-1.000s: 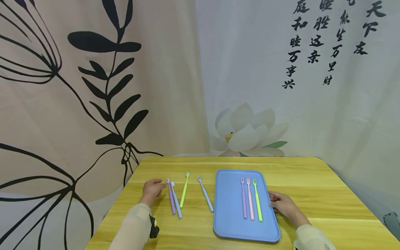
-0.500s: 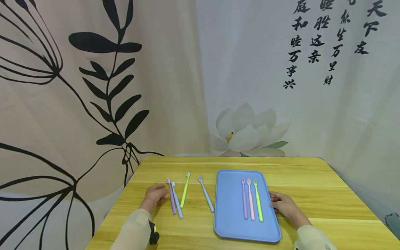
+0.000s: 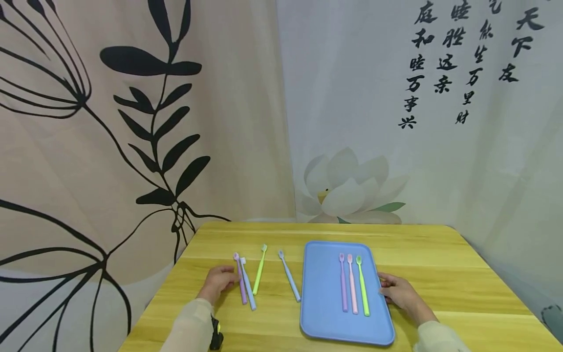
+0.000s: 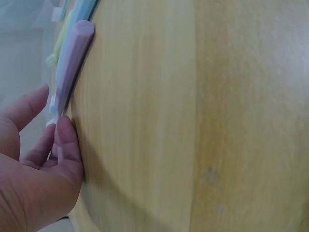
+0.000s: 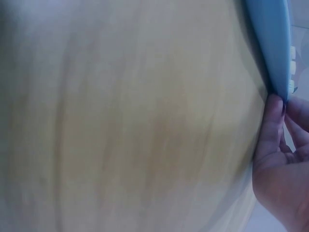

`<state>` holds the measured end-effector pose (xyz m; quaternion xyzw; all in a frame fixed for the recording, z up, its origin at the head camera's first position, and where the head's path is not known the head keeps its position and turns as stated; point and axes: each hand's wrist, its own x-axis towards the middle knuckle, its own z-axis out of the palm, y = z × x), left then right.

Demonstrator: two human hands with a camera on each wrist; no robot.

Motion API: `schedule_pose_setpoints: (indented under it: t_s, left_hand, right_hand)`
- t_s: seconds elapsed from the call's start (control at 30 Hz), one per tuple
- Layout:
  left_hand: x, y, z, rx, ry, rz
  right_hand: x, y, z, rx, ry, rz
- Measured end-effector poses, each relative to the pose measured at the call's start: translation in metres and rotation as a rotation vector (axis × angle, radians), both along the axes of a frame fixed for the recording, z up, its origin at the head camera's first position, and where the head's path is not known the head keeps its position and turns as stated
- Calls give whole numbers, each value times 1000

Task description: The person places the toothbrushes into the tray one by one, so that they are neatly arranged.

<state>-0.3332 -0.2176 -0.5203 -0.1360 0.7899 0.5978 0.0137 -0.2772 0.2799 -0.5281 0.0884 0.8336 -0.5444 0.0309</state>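
My left hand [image 3: 218, 282] is beside a purple toothbrush [image 3: 243, 287] on the table. In the left wrist view its fingertips [image 4: 67, 129] lie by the brush's neck, and a gap stays between thumb and fingers. A blue toothbrush [image 3: 249, 286] lies close alongside, a green toothbrush [image 3: 259, 274] just past it. At the other side my right hand [image 3: 402, 293] pinches the right rim of the blue tray [image 3: 321, 313]. Lying side by side in that tray are a purple toothbrush [image 3: 344, 288], a pink toothbrush [image 3: 353, 288] and a green toothbrush [image 3: 363, 291].
Another blue toothbrush [image 3: 289, 276] lies slantwise just left of the tray. Everything stands on a wooden table [image 3: 440, 264]. Behind its far edge hangs a printed curtain [image 3: 246, 122]. A black wrist device [image 3: 216, 334] sits at the left sleeve.
My left hand has moved slightly right and nearer to me, up to the purple toothbrush, its fingers bending inward. The right hand keeps its hold on the tray; the head view has tilted slightly.
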Motion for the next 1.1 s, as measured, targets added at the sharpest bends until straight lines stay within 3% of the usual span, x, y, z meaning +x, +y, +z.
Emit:
schedule_pose_setpoints:
  t_s: [0.27,0.63,1.1]
  left_hand:
    - [5,4,4,-24,36,-6]
    - [1,4,1,-100,30,0]
    - [0,5,-2,-113,72,-12]
  right_hand:
    - [1,0,0,6,2,3]
    - [0,-1,1,-5,-2,11]
    - [2,-2,4,4,5,12]
